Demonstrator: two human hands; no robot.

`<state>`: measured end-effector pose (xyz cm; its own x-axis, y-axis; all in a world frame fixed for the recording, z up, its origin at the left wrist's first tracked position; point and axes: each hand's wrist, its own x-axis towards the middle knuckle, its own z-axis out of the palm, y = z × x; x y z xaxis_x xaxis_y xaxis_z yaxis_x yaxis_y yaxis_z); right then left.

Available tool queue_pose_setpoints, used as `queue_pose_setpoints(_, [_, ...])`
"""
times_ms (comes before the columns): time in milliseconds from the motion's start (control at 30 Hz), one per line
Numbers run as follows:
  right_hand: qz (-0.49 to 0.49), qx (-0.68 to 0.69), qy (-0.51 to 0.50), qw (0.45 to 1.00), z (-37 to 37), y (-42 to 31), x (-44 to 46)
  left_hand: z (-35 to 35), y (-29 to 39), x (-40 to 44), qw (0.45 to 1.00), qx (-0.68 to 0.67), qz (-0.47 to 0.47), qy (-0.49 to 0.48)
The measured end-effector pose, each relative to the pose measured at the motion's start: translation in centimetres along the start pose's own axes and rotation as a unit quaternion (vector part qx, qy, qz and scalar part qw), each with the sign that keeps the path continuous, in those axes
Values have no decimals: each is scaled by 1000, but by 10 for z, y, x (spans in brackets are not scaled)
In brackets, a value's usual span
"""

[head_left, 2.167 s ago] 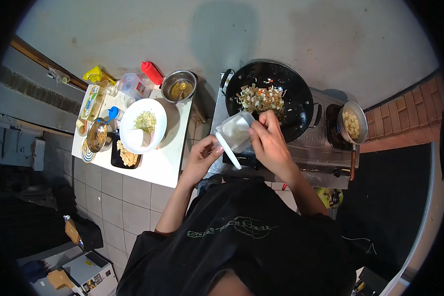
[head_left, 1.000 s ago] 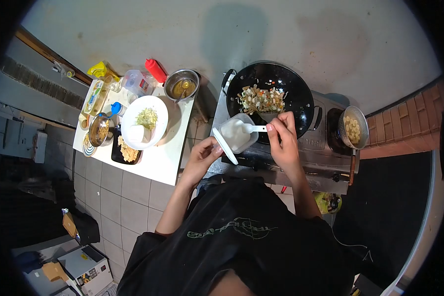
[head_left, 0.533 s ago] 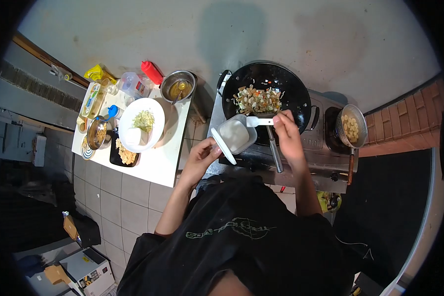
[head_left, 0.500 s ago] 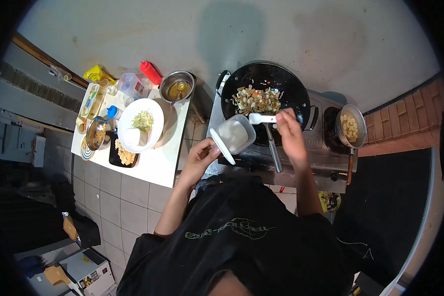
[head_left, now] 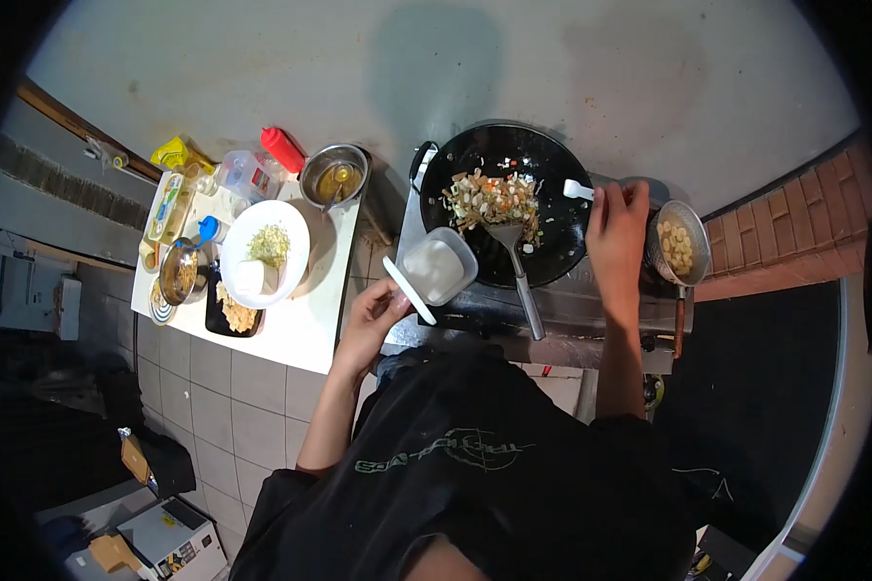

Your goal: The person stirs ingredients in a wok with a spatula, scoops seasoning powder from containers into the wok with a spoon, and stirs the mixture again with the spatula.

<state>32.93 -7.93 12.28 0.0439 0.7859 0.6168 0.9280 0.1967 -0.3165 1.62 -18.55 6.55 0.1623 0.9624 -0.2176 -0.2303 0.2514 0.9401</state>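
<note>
While the white surface [head_left: 298, 341] is standing at the left, a strip of floor is separating its right edge from the stove [head_left: 576, 339]. The black wok [head_left: 564, 237] is occupying the stove's left and middle part, its dark right inner wall lying bare beside the chopped food [head_left: 489, 201]. On the surface, the white bowl [head_left: 297, 254] is sitting toward the right edge, leaving bare room along the near right corner. The small pan [head_left: 700, 242] is resting at the stove's right end. The right hand [head_left: 618, 228], earlier by the container, is now hovering between wok and small pan, fingers gripping the spoon. The left hand [head_left: 370, 320] is still gripping the lid and container near the wok's near left rim. The spatula [head_left: 525, 292] is leaning over the near rim, its handle pointing to the stove's near edge. The open container [head_left: 463, 257] is holding white contents, and the lid [head_left: 407, 290] is tilting at its left side. The white spoon [head_left: 578, 190] is now hanging over the wok's right rim.
</note>
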Motion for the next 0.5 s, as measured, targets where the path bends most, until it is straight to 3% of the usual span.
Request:
queue_pose_setpoints(67, [-3,60,-3,998,-18,-21,-4,2,4,1,1000,-3,10,3])
queue_pose_setpoints(133, [20,220,-97,971,-27,-43,-14,6,8,3,1000,2,13,1])
queue_pose_setpoints(233, [-37,311,-141,939,-20,-69,-33,6,6,5,1000,19,19,-6])
queue_pose_setpoints(500, [-113,249,-166,947,8,-93,-58,7,6,5,999,31,30,-32])
